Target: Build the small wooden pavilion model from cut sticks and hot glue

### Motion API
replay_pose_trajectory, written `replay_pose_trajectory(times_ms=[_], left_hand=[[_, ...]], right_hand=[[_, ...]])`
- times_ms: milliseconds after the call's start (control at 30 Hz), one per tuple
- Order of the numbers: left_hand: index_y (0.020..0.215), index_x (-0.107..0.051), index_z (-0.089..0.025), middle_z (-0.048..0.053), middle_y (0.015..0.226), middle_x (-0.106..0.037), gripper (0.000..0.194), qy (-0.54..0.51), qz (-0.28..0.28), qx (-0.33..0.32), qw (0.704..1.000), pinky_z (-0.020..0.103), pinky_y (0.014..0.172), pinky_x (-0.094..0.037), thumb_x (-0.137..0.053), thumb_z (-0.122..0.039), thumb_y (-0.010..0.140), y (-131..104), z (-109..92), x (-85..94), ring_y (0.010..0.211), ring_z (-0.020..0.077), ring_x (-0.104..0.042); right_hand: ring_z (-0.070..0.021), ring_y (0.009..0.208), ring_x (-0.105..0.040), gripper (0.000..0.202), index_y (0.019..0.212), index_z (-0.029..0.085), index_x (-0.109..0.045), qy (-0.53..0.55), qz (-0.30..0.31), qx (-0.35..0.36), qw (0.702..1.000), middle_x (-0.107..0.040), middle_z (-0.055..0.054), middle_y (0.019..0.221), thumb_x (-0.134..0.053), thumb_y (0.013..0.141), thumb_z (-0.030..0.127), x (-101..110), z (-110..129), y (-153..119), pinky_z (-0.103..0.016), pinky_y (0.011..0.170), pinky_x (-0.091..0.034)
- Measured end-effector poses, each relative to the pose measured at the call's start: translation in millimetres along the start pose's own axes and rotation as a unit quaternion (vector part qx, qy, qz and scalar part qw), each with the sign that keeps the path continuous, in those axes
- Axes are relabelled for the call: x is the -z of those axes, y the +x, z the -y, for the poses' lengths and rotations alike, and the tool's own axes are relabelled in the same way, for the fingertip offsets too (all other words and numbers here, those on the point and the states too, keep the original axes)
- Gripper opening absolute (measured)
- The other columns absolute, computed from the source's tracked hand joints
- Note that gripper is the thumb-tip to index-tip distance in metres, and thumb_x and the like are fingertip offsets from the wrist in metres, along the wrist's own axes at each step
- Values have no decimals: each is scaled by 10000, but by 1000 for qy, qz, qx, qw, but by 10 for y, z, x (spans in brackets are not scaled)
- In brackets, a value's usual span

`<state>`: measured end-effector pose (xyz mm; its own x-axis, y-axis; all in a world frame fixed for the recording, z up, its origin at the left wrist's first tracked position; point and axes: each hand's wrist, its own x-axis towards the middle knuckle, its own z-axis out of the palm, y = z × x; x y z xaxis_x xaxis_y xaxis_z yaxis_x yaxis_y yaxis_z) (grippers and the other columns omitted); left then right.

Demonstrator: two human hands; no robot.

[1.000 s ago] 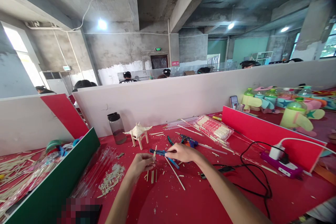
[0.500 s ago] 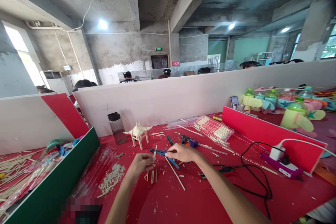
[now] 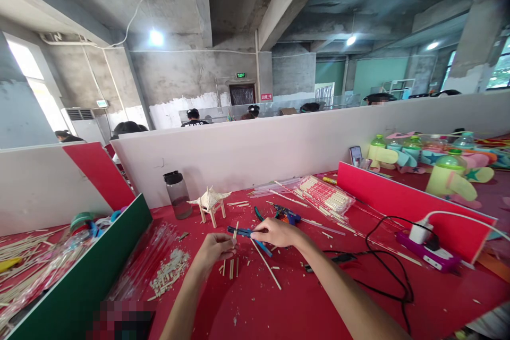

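Pinched between the fingertips of my left hand is a short pale wooden stick, held nearly upright. My right hand is closed around blue-handled pliers, whose dark jaws reach left across the stick. Whether the jaws press on the stick is too small to tell. Below my left hand several short cut sticks lie side by side on the red table. A longer stick slants beneath my right hand. Behind my hands stands a small pavilion model of sticks, with a peaked roof on legs.
A dark-lidded bottle stands beside the model. Bagged sticks and a blue glue gun lie behind my right hand. Small offcuts are heaped at left. Black cable runs to a purple power strip. Low partitions border the table.
Both hands, the stick and the pliers hold practically the same position. Beyond the green divider, a yellow thing at the far left edge has come further into view.
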<state>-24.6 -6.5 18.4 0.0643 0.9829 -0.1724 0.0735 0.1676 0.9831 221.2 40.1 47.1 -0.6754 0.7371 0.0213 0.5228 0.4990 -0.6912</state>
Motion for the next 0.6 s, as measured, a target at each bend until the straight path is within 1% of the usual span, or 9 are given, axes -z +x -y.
replay_pose_trajectory(times_ms=[67, 200, 500, 600], left_hand=[[679, -706, -131, 52, 691, -702, 406, 3, -4, 0, 1000, 259, 700, -531, -861, -479, 537, -3, -1, -3, 648, 157, -664], [670, -701, -132, 54, 679, -700, 412, 9, -6, 1, 1000, 265, 699, -533, -863, -482, 524, 10, 2, 0, 648, 162, -664], [661, -691, -138, 46, 658, -696, 442, 26, -12, -8, 1000, 283, 677, -530, -860, -514, 502, 41, 29, 2, 646, 181, -667], [689, -695, -139, 37, 676, -697, 464, 26, -17, -23, 999, 278, 670, -523, -853, -536, 510, 56, 52, 10, 650, 175, -662]], right_hand=[[-110, 571, -427, 494, 709, 153, -629, -10, -6, 14, 1000, -506, 30, 599, -483, 892, 589, -4, -9, 2, -223, 542, -295], [-114, 571, -444, 492, 724, 153, -640, -21, -15, 11, 1000, -526, 23, 602, -487, 891, 590, -31, -24, 16, -221, 545, -308], [-115, 577, -436, 477, 760, 143, -685, -46, -47, 12, 998, -502, 24, 586, -507, 888, 566, -86, 6, 1, -225, 524, -268], [-129, 604, -473, 495, 771, 139, -695, -31, -43, -9, 999, -557, 8, 616, -511, 882, 586, -64, 7, -14, -229, 555, -296]])
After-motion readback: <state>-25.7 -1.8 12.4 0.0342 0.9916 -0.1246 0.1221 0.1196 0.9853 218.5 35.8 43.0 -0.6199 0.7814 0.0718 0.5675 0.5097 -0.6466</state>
